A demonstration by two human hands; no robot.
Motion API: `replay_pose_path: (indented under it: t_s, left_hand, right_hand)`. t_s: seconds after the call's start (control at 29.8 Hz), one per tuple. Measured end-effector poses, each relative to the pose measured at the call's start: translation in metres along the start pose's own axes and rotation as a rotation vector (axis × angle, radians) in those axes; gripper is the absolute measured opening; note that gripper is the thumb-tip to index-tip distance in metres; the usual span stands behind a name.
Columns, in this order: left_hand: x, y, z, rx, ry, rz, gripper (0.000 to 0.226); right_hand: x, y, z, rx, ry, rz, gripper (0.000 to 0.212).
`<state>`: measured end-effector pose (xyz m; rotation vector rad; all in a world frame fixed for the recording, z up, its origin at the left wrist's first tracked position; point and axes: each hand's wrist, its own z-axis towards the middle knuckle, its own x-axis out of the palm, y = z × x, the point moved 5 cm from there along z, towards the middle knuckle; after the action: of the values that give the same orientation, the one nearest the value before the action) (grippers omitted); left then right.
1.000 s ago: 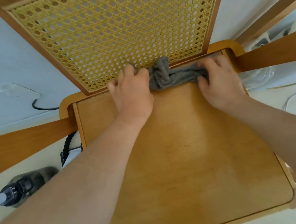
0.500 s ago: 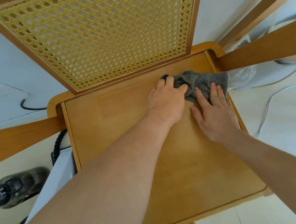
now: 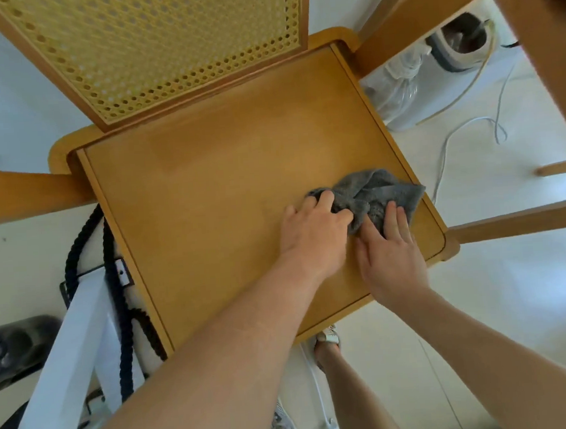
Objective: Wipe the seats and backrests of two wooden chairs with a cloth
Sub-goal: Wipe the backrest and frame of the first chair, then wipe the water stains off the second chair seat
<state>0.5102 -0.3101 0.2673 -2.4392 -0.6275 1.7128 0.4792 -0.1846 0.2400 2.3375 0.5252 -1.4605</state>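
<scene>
Grip: my left hand (image 3: 313, 234) has its fingers curled round the left fold of the cloth (image 3: 387, 188), bunching it. My right hand (image 3: 393, 260) lies flat, fingers straight, pressing the cloth's near edge down.

Cloth: grey, crumpled, on the seat (image 3: 213, 192) toward its front right corner, one edge reaching the right rim.

Seat: honey-coloured wood, smooth, with rounded frame corners.

Backrest (image 3: 159, 45): woven cane in a wooden frame, rising from the seat's far edge.

Floor (image 3: 514, 282): white.

Right of the chair: a thin white cable (image 3: 450, 135), a clear plastic bag (image 3: 396, 82), a grey-and-white appliance (image 3: 460, 42) (type unclear) and a wooden rail (image 3: 526, 222).

Left of the chair: a dark braided rope (image 3: 112, 259) and a white frame (image 3: 66, 346).

Below the seat's front edge: my sandalled foot (image 3: 327, 340).
</scene>
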Motion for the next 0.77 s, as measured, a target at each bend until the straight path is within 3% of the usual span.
replay_pose_path:
  t_s: [0.3, 0.44, 0.54, 0.57, 0.64, 0.71, 0.77]
  left_hand:
    - [0.038, 0.018, -0.105, 0.012, 0.038, 0.035, 0.026]
    - [0.05, 0.066, -0.164, -0.117, 0.155, 0.078, 0.03]
    - [0.056, 0.104, -0.21, -0.309, 0.238, 0.05, 0.029]
    - [0.055, 0.114, -0.223, -0.374, 0.277, 0.03, 0.029]
    - [0.051, 0.124, -0.245, -0.452, 0.334, -0.028, 0.03]
    - [0.036, 0.121, -0.254, -0.423, 0.272, -0.077, 0.027]
    - [0.015, 0.109, -0.254, -0.412, 0.107, -0.242, 0.029]
  right_hand:
    - [0.043, 0.059, -0.104, 0.068, -0.044, 0.236, 0.06]
    - [0.069, 0.114, -0.147, -0.094, -0.055, 0.309, 0.047]
    - [0.062, 0.154, -0.163, -0.218, 0.058, 0.359, 0.045]
    - [0.063, 0.16, -0.165, -0.226, 0.169, 0.386, 0.045]
    - [0.052, 0.162, -0.167, -0.115, 0.339, 0.525, 0.04]
    - [0.028, 0.149, -0.163, 0.163, 0.291, 0.814, 0.035]
    - [0.005, 0.127, -0.161, 0.403, 0.201, 1.116, 0.033]
